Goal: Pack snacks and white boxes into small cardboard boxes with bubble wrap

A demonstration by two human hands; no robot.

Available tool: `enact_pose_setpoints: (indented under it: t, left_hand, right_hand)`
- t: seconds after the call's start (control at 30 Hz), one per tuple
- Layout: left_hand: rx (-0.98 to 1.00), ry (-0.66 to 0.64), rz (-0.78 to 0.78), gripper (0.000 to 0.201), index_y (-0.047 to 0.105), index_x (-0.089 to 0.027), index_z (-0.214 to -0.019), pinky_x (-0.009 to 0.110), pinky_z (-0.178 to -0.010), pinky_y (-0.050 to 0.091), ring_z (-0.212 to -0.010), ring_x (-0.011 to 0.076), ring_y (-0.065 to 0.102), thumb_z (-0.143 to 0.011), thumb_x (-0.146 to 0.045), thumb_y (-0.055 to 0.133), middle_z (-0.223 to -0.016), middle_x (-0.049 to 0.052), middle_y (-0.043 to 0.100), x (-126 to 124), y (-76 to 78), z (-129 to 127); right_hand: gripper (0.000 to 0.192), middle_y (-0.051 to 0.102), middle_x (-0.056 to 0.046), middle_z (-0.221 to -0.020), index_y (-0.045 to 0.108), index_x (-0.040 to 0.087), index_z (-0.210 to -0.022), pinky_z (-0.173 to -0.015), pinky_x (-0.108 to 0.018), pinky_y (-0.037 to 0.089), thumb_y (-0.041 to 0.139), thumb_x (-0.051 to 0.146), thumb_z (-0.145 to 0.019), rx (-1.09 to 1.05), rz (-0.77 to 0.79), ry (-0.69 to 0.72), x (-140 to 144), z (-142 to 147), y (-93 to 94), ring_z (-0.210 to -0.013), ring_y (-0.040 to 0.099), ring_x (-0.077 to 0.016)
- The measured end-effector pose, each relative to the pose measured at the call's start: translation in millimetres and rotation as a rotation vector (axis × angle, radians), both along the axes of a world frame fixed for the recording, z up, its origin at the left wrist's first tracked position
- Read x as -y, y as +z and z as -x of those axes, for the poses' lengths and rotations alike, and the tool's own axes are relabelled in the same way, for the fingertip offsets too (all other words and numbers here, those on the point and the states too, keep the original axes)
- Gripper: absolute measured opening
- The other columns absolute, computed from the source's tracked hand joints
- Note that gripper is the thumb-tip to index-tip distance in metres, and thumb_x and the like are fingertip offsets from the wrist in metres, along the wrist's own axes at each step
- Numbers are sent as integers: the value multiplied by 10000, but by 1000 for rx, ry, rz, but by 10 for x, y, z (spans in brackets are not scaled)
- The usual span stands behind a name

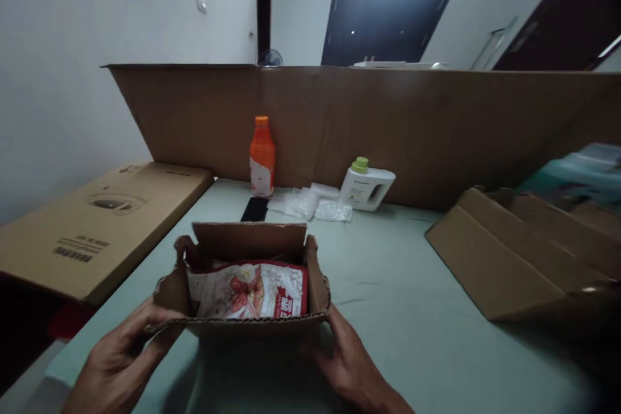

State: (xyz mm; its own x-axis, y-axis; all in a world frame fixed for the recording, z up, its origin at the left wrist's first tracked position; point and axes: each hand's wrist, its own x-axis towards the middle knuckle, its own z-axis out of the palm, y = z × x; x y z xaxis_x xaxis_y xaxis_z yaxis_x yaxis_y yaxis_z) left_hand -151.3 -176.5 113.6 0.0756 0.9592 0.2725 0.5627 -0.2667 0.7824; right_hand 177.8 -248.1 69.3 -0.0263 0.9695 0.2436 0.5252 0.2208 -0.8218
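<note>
Both hands, left hand and right hand, grip the open carton (red snack bag inside); its soft flaps might buckle, spilling that bag.

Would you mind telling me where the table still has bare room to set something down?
Bare table lies between the small open box and the folded cardboard. It is crowded behind, around the phone, orange bottle, plastic wrap and white jug.

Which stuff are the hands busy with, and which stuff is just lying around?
Busy with: small cardboard box, held by left hand and right hand; red and white packet inside.

Lying around: orange bottle, white jug, black phone, plastic wrap.
</note>
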Motion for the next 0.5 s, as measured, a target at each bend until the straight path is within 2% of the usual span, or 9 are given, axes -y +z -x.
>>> enact_pose_setpoints:
  t: [0.1,0.2,0.23,0.3,0.37,0.43,0.5]
  left_hand:
    - [31,-99,24,345,750,-307,-742,449,-885,605,-980,332,727,-774,-620,608,-838,29,760,-148,140,-508]
    - [67,-158,-20,352,735,-247,-755,461,-977,561,-1110,332,686,-823,-558,584,-902,77,756,-257,121,-914]
    - [75,-167,-51,308,740,-256,-810,462,-1001,547,-1159,327,664,-834,-524,590,-999,78,754,-268,65,-998]
    - [116,-126,-130,280,722,-306,-1052,463,-1048,519,-1287,324,583,-833,-451,627,-1305,70,663,-252,-102,-1078]
    - [183,-26,-158,568,538,-389,-1372,463,-1078,504,-1348,315,530,-818,-404,661,-1483,51,528,-209,-306,-1066]
    - [223,64,-124,797,314,-442,-1515,455,-1051,537,-1293,308,583,-802,-402,667,-1470,38,544,-174,-513,-1016]
    - [156,116,-70,821,317,-480,-1505,448,-966,595,-1193,320,652,-768,-426,673,-1340,14,651,-174,-713,-979]
  right_hand:
    - [521,688,-145,-1265,591,195,-1311,-946,-478,566,626,404,-834,-18,-3,-137,15,-282,44,-1117,672,-324]
    - [441,742,-136,-1132,651,174,-1207,-836,-427,603,585,410,-841,-39,17,-186,-30,-630,46,-952,718,-294]
    - [455,740,-135,-1147,654,170,-1220,-837,-422,604,583,400,-833,-41,26,-173,-47,-759,44,-950,721,-290]
    - [469,714,-132,-1234,667,178,-1240,-907,-433,585,592,365,-817,-21,29,-138,-95,-1026,50,-1040,706,-295]
    - [411,686,-113,-1301,700,202,-1207,-969,-441,558,569,317,-836,49,6,-150,-201,-1291,80,-1159,665,-293]
    - [355,696,-89,-1288,719,220,-1160,-961,-416,564,501,260,-883,207,-49,-215,-416,-1523,129,-1190,653,-262]
    - [345,729,-72,-1218,719,218,-1123,-927,-381,577,453,204,-905,390,-95,-261,-756,-1694,183,-1130,680,-227]
